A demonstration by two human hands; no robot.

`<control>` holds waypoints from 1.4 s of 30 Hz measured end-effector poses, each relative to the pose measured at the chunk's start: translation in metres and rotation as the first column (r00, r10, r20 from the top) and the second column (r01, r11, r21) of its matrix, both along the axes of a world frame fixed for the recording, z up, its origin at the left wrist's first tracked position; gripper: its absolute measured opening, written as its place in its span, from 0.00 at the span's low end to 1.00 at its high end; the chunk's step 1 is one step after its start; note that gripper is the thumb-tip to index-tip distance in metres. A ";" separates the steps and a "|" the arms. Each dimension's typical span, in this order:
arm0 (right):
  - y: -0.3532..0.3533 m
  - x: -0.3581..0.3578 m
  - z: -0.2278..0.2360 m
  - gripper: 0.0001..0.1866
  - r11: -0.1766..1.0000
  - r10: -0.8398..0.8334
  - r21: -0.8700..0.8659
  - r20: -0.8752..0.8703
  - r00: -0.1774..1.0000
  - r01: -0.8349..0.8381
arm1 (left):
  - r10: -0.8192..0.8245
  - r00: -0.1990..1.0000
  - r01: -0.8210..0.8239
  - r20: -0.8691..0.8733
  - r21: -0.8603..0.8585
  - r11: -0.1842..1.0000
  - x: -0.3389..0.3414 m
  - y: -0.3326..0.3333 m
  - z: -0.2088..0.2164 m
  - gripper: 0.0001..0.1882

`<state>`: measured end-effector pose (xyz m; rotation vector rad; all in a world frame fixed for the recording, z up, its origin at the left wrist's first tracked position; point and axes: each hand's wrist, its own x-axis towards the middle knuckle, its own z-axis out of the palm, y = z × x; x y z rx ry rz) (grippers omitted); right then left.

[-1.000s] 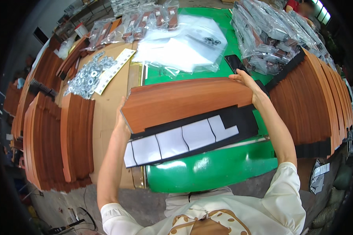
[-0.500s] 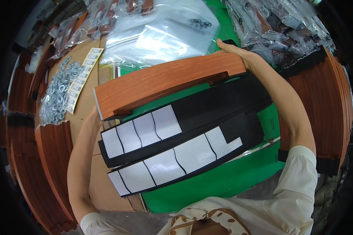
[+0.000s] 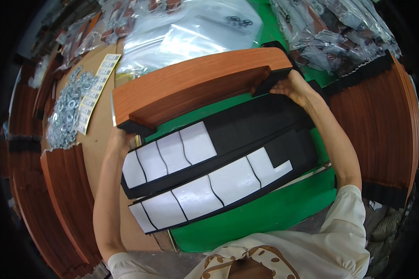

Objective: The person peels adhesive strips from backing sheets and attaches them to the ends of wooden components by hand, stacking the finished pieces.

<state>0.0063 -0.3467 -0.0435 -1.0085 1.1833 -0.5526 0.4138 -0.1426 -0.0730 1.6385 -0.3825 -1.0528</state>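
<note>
A curved wood-grain board (image 3: 195, 76) with black ends is tilted up in front of me, its hollow inner face partly showing. My left hand (image 3: 121, 142) is closed on its left end from below, the fingers mostly hidden. At the right end my right hand (image 3: 293, 88) grips the black end part from the near side, fingers curled round its lower edge. Below the board lie two long black strips. White adhesive pieces with wavy dividing lines cover the left of the far strip (image 3: 260, 118) and most of the near strip (image 3: 298, 149).
Beneath everything is a green work surface (image 3: 265, 218). Clear plastic bags (image 3: 195, 39) lie behind the board. Metal washers in a heap (image 3: 70, 109) and a yellowish label sheet (image 3: 97, 93) sit at left on cardboard. Brown board stacks (image 3: 372, 125) flank both sides; bagged parts (image 3: 335, 32) are at back right.
The board has tilted, so more of its inner face and black ends shows. My right hand has moved from the board's far top corner to the near underside of its right end.
</note>
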 end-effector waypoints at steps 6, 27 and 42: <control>-0.022 0.027 -0.010 0.33 0.994 -0.107 0.017 0.082 0.991 0.106 | -0.138 0.990 0.139 -0.027 0.043 0.989 0.035 -0.003 -0.041 0.24; 0.210 -0.087 0.011 0.12 0.949 -0.032 -0.292 0.295 0.955 0.122 | -0.406 -0.099 -0.626 0.908 0.261 0.735 0.061 0.341 0.128 0.28; 0.355 -0.019 0.081 0.22 0.913 0.343 -0.344 0.362 0.867 -0.217 | 0.061 0.948 0.082 0.313 -0.425 0.902 -0.189 0.299 0.104 0.21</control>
